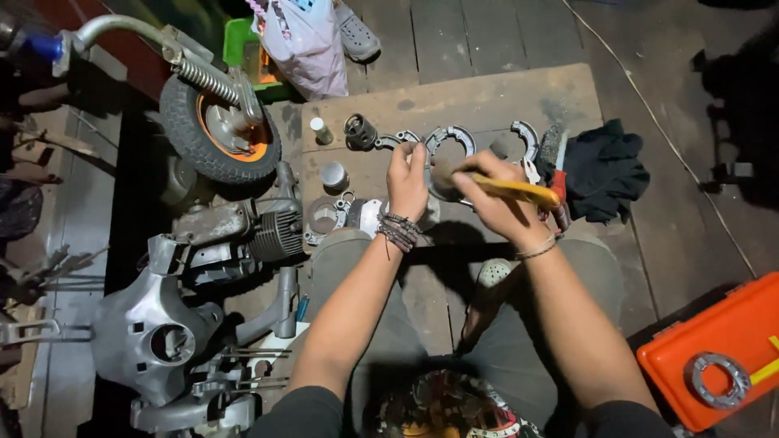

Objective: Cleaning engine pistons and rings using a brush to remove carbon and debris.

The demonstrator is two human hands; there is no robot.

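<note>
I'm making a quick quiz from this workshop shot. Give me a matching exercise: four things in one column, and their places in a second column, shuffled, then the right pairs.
Things:
1. yellow-handled brush
2. orange plastic toolbox
3. small wheel with an orange rim
4. black crumpled cloth

Places:
A. upper left, beside the wooden board
B. in the right hand
C. lower right corner of the view
D. on the board's right edge

Pairs: 1-B, 2-C, 3-A, 4-D

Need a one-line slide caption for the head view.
Left hand holds a small metal part while right hand works a yellow-handled brush against it, above curved grey brake shoes on a plywood board.
</note>
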